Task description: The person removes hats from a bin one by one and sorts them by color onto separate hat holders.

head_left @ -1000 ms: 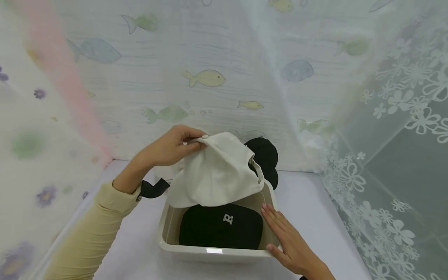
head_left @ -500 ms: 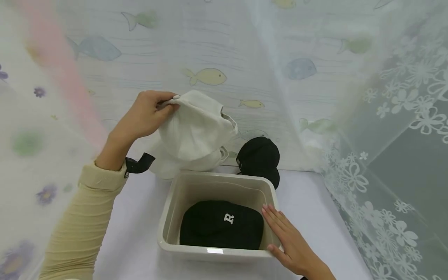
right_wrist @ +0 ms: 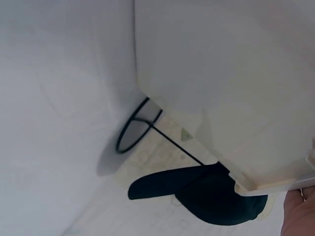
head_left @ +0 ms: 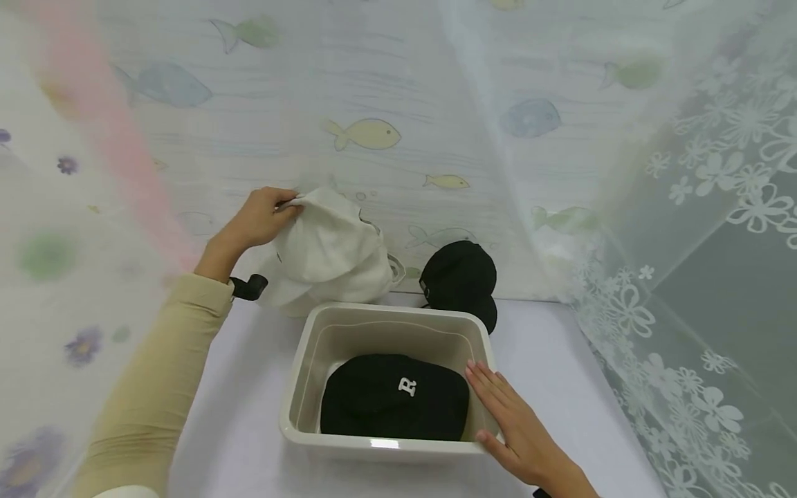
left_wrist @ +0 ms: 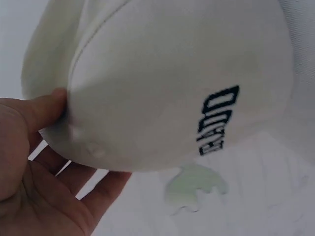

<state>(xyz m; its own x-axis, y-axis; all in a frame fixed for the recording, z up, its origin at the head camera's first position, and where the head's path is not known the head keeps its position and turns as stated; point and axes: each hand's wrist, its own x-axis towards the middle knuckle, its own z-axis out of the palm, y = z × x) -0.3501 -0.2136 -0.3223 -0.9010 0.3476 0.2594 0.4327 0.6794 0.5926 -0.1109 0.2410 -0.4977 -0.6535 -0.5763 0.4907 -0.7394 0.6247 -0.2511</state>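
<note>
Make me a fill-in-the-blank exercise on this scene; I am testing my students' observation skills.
1. The left hand pinches a cap whose colour is ____.
2. The black cap inside the bin bears the white letter ____.
3. The right hand rests flat on the bin's ____ rim.
4. Behind the bin, against the fish-patterned backdrop, sits a second ____ cap.

Missing words: white; R; right; black

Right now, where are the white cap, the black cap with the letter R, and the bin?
white cap (head_left: 330, 252), head view, on its crown.
black cap with the letter R (head_left: 386, 408), head view, on its front panel.
bin (head_left: 292, 408), head view, on its left rim.
</note>
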